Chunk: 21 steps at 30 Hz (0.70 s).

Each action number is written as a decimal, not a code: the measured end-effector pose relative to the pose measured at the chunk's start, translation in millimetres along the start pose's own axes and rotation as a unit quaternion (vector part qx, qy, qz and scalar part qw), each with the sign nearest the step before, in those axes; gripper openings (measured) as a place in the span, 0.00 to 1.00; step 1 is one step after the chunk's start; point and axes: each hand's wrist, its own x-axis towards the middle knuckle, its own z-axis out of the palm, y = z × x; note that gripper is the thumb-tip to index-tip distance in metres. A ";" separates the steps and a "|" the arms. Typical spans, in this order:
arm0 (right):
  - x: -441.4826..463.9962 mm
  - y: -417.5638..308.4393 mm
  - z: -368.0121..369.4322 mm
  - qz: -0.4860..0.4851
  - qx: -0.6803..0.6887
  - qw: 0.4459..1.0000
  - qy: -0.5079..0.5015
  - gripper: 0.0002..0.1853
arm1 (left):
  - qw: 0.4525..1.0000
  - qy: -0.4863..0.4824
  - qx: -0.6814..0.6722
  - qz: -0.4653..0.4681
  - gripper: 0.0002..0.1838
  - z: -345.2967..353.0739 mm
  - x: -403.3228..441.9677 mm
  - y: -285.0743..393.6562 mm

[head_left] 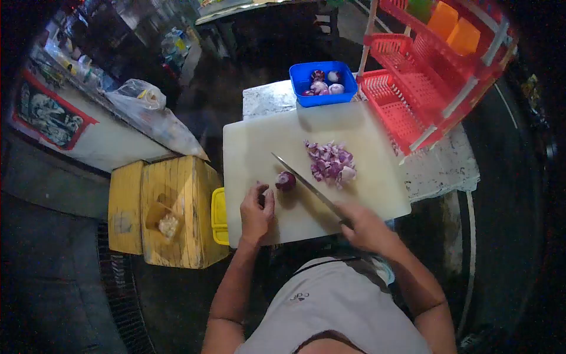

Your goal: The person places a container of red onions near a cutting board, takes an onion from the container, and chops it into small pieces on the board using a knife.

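Observation:
My right hand [367,229] is closed round the handle of a long knife [306,183], whose blade points up and left over a white cutting board [259,141]. Left of the blade lies a dark purple onion [285,181]. My left hand [257,211] is at the board's left side, just beside that onion, its fingers bent and slightly apart, with nothing seen in them. A pile of chopped purple onion [330,162] lies right of the knife. Several onions sit in a blue container [322,100] behind the board.
A red plastic rack [407,100] stands at the back right on a worn white table [445,165]. Yellow wooden boxes [206,218] are on the left, with a small container [167,221] on top. A yellow lid or tub [219,217] touches the board's left edge. Plastic bags [153,115] lie behind.

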 end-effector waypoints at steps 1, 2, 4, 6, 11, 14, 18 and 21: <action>0.7 -0.2 -1.5 0.004 -0.002 1.000 -0.009 0.29 | 0.996 0.029 -0.038 -0.079 0.13 1.2 3.0 10.4; 0.9 -1.4 -2.7 0.002 -0.005 1.000 -0.011 0.29 | 0.995 0.032 -0.039 -0.081 0.13 5.2 4.7 12.7; 0.9 -4.6 -3.1 0.024 -0.027 0.999 -0.035 0.29 | 0.991 -0.015 -0.045 -0.127 0.14 11.4 9.2 15.9; -2.0 -2.3 -3.4 -0.001 -0.027 0.999 -0.024 0.29 | 0.992 0.002 -0.041 -0.118 0.14 15.7 15.0 18.6; -6.7 -15.6 -14.3 0.022 -0.047 0.999 -0.008 0.29 | 0.993 0.027 -0.040 -0.105 0.14 20.0 19.9 31.3; -5.7 -30.6 -24.0 -0.014 -0.066 0.998 -0.020 0.31 | 0.991 0.052 -0.004 -0.120 0.15 23.8 22.2 31.7; -1.5 -47.3 -32.3 -0.001 -0.100 0.993 -0.062 0.34 | 0.988 0.050 0.015 -0.144 0.14 26.7 23.5 28.8; -0.6 -59.9 -37.6 0.008 -0.125 0.988 -0.090 0.36 | 0.989 0.056 0.035 -0.134 0.13 29.0 23.4 28.1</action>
